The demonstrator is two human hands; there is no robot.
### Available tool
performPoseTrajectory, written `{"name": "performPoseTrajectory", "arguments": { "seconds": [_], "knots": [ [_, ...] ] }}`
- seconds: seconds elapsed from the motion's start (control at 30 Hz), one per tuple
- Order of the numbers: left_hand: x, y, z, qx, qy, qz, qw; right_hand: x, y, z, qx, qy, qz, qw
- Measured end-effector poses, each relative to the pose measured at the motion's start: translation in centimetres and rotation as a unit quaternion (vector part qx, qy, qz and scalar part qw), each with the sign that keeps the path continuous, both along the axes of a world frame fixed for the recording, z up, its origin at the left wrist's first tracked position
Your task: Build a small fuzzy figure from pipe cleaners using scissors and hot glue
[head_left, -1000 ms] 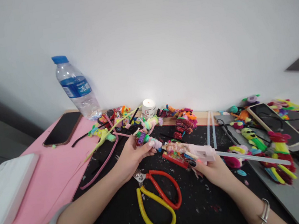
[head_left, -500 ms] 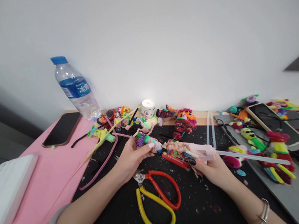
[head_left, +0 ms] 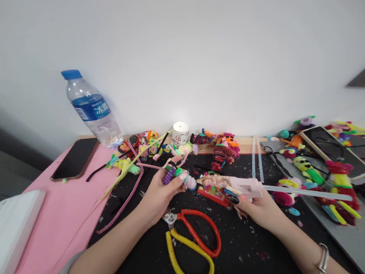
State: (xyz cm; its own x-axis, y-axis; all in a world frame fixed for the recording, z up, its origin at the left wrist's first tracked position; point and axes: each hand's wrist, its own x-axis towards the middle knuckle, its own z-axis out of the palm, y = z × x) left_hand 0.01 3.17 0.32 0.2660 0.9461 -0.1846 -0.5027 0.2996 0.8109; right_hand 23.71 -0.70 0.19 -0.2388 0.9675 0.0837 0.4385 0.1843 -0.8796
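My left hand (head_left: 167,190) pinches a small pipe-cleaner figure (head_left: 189,181) between thumb and fingers. The figure has purple coils, a green part and a pale lilac end. In my right hand (head_left: 256,206) is a pale pink hot glue gun (head_left: 246,186), its crusted nozzle pointing left, close to the figure's lilac end. I cannot tell whether the two touch. A translucent glue stick (head_left: 309,192) juts out of the gun's back. Under the nozzle lies a red box (head_left: 213,196). Scissors (head_left: 194,249) with one red and one yellow handle lie below my left hand.
A water bottle (head_left: 91,107) leans on the wall, near a phone (head_left: 75,159) on pink paper (head_left: 72,204). A white case (head_left: 11,231) is at left. Loose glue sticks (head_left: 256,160) stand at the back. Several fuzzy figures (head_left: 307,168), cords and another phone (head_left: 337,152) lie right.
The figure in my left hand has turned slightly, and its lilac end sits a little lower. The glue gun has shifted slightly left.
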Motion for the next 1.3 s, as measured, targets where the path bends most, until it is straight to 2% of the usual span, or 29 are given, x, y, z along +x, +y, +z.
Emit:
{"name": "performPoseTrajectory", "arguments": {
  "seconds": [0.47, 1.03, 1.3],
  "knots": [
    [0.00, 0.14, -0.26, -0.024, -0.033, 0.001, 0.999, 0.12, -0.19, -0.15, -0.010, 0.006, -0.002, 1.000],
    [0.13, 0.11, 0.27, -0.024, -0.074, -0.005, 0.997, 0.11, -0.23, -0.24, -0.017, 0.010, -0.003, 1.000],
    [0.13, 0.09, 0.13, -0.030, -0.057, 0.001, 0.998, 0.27, -0.27, -0.29, -0.046, 0.015, -0.022, 0.999]
  ]
}}
